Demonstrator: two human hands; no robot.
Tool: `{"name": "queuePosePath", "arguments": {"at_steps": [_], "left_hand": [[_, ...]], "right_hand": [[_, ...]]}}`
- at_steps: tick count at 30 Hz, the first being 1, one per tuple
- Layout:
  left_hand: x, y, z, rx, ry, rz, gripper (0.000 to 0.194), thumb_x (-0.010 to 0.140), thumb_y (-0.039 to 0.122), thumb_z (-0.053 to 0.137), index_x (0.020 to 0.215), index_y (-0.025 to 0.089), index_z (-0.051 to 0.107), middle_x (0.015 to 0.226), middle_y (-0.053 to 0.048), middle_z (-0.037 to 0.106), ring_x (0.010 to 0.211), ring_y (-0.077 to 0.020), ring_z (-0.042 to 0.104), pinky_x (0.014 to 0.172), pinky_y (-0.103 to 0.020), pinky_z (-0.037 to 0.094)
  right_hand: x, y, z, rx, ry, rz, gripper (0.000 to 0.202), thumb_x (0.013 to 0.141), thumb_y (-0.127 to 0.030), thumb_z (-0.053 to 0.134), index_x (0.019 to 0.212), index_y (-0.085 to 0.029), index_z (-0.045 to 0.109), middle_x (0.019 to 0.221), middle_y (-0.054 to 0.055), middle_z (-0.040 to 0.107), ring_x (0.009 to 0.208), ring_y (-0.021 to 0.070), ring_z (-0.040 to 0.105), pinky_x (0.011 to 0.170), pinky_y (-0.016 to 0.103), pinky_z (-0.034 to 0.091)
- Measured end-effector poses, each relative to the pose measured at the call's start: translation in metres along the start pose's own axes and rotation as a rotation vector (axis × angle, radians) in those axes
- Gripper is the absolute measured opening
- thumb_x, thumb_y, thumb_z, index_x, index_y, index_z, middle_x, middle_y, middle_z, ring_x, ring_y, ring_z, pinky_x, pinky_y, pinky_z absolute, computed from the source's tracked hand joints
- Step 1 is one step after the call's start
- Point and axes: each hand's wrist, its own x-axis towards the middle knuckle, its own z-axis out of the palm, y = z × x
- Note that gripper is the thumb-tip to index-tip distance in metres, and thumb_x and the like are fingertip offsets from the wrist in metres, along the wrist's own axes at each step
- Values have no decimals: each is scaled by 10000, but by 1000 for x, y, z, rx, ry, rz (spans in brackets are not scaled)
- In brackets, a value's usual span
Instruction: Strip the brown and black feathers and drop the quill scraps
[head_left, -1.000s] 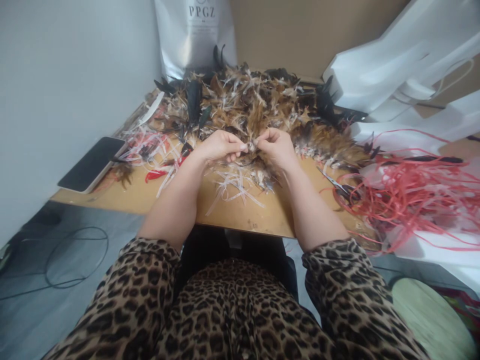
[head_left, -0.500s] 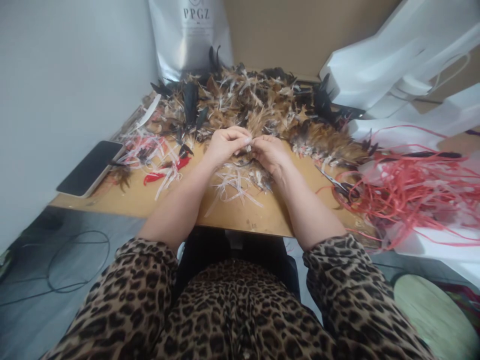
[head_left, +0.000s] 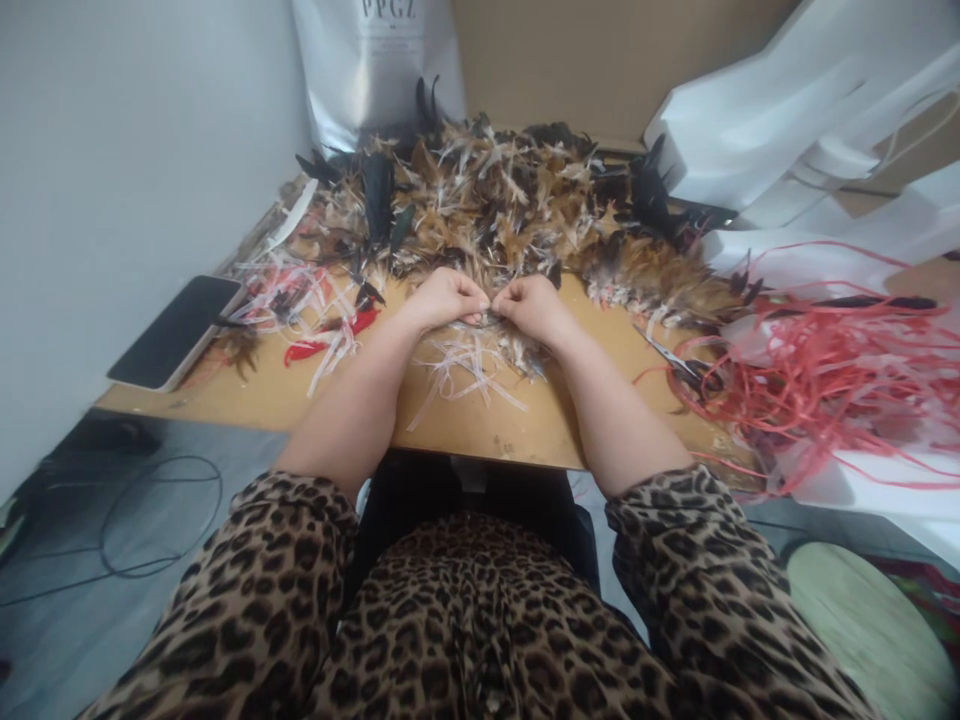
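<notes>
Left hand: here it is, a bare hand at the centre of the dial, thumb and forefinger pinched tight.
Right hand: a matching bare hand meets it tip to tip, its fingers clenched the same way.
Pale strand: both pinches seem to grip a tiny, thin, light-coloured strand dead centre, too small to name for certain.
Pinch-work: fine fingertip handling of that strand looks to be the step in hand; the next move calls for a firm hold and small, even pulls.
Feathers: a broad, shaggy heap of brown and black feathers spreads from ten to two, close behind the knuckles; a small mottled feather clump lies at five, just under the right hand.
Ribbons: flat, whitish, narrow ribbons fan out at six; a bulky tangle of red plastic ribbon fills four.
Scissors: slim metal scissors with dark handles lie at four, handles by the tangle.
Room: the yellow-brown wooden surface shows bare at three and below the whitish ribbons; its front edge runs close at six, so elbows have space but the heap blocks twelve.
</notes>
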Motion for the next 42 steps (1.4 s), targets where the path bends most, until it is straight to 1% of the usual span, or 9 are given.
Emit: {"name": "queuePosePath", "arguments": {"at_steps": [2, 4, 9, 14, 19, 23, 28, 33, 42], "left_hand": [[1, -2, 0, 26, -1, 2, 102, 612, 107, 744, 694, 81, 690, 539, -31, 641, 475, -73, 582, 574, -205, 516], [1, -3, 0, 33, 15, 1, 115, 603, 102, 745, 704, 85, 694, 546, -31, 646, 479, -76, 585, 589, -216, 521], [3, -5, 1, 56, 36, 9, 119, 595, 96, 737, 705, 90, 694, 555, -27, 647, 485, -81, 587, 591, -226, 522], [7, -9, 2, 102, 6, 55, 112, 588, 82, 723, 697, 93, 701, 557, -20, 645, 475, -71, 567, 551, -200, 495], [5, -8, 1, 127, 12, 81, 107, 580, 115, 746, 670, 95, 693, 536, -16, 633, 464, -71, 558, 525, -189, 479], [0, 0, -1, 101, 7, 60, 104, 599, 125, 745, 673, 88, 683, 533, -23, 631, 470, -73, 568, 524, -187, 483], [-3, 5, -2, 117, -25, 69, 122, 590, 125, 756, 669, 78, 676, 526, -25, 628, 463, -66, 561, 507, -173, 468], [-4, 5, -3, 128, -33, 59, 105, 605, 112, 744, 677, 73, 678, 541, -36, 636, 466, -68, 561, 522, -188, 474], [-3, 3, -4, 123, -62, 34, 117, 602, 102, 747, 690, 81, 673, 547, -32, 641, 477, -77, 580, 547, -202, 492]], "right_hand": [[1, 1, -1, -103, 30, -32, 89, 638, -191, 636, 569, -134, 645, 539, 4, 588, 544, 102, 479, 590, 258, 372], [2, 3, -2, -118, 44, -30, 115, 645, -217, 646, 567, -134, 636, 526, 3, 571, 541, 105, 466, 592, 263, 374], [1, 5, -2, 27, 2, 20, 177, 690, -288, 622, 628, -124, 649, 498, -19, 519, 510, 93, 408, 546, 256, 346], [-2, -3, 2, 91, -3, 19, 226, 674, -339, 643, 638, -115, 655, 500, -26, 508, 498, 75, 376, 519, 245, 303], [0, -3, 3, 171, 33, -11, 232, 667, -349, 651, 659, -118, 667, 574, 5, 596, 543, 94, 450, 544, 242, 344], [3, 2, -4, 237, 59, -107, 180, 675, -289, 633, 759, -141, 692, 713, 27, 666, 649, 122, 536, 634, 256, 414], [2, 5, -8, 84, -27, -232, 213, 663, -215, 624, 850, -165, 712, 763, 20, 653, 674, 129, 535, 668, 267, 420], [2, 8, -4, -138, -31, -326, 192, 677, -192, 600, 825, -172, 722, 777, 31, 641, 716, 147, 536, 702, 277, 405], [1, 5, -4, -148, -46, -262, 164, 695, -205, 574, 760, -154, 716, 722, 21, 674, 661, 130, 552, 642, 251, 378]]}}
